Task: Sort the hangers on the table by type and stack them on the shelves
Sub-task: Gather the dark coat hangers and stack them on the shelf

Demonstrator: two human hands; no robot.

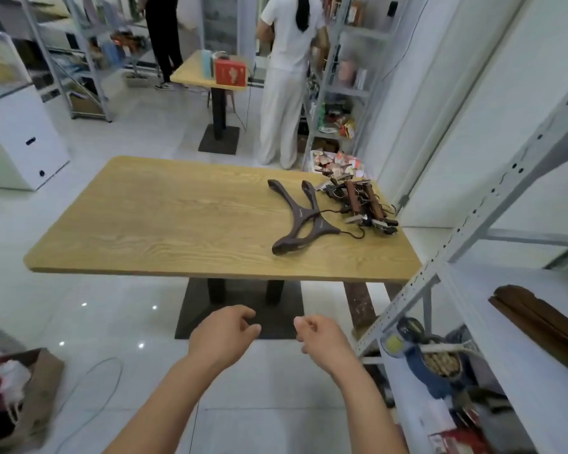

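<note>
Two dark brown wide-shouldered hangers (pixel 304 216) lie crossed on the right part of the wooden table (pixel 164 224). Beside them, at the table's far right, sits a tangled pile of brown clip hangers (pixel 363 201) with metal clips and hooks. On the white shelf (pixel 492 322) at my right lies a stack of brown wooden hangers (pixel 538 319). My left hand (pixel 225 332) and my right hand (pixel 322 335) hang in front of me below the table's near edge, fingers loosely curled, holding nothing.
A metal shelf upright (pixel 473 217) slants along the right. Lower shelf clutter includes a blue item (pixel 430 365). A person in white (pixel 286 77) stands beyond the table near another shelving unit; a second table (pixel 210 73) holds a red box. A paper bag (pixel 20 398) and a cable lie on the floor at left.
</note>
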